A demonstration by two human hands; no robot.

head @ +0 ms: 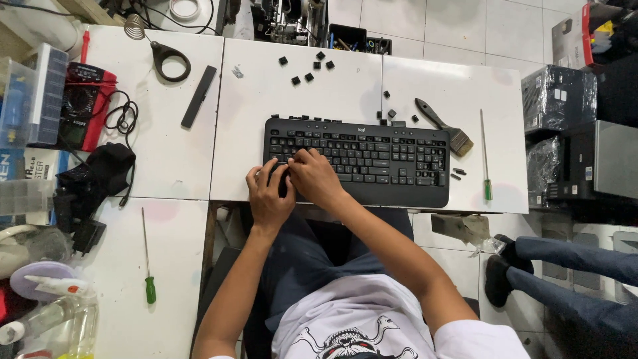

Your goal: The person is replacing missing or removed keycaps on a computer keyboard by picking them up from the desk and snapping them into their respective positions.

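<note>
A black full-size keyboard [372, 156] lies on a white table [279, 93] in front of me. My left hand [269, 193] rests on the keyboard's near left corner, fingers curled over the keys there. Over the left key block, close beside it, my right hand [314, 176] presses down with bent fingers. Whether either hand pinches a keycap is hidden by the fingers. Several loose black keycaps [311, 68] lie on the table beyond the keyboard, with more [391, 114] near its top edge.
A paintbrush [444, 126] and a green-handled screwdriver [485, 156] lie right of the keyboard. A second green screwdriver [147, 256], a black strip [199, 96], a red multimeter [85, 106] and cables sit left. Boxes stand right; another person's legs [565, 272] reach in at lower right.
</note>
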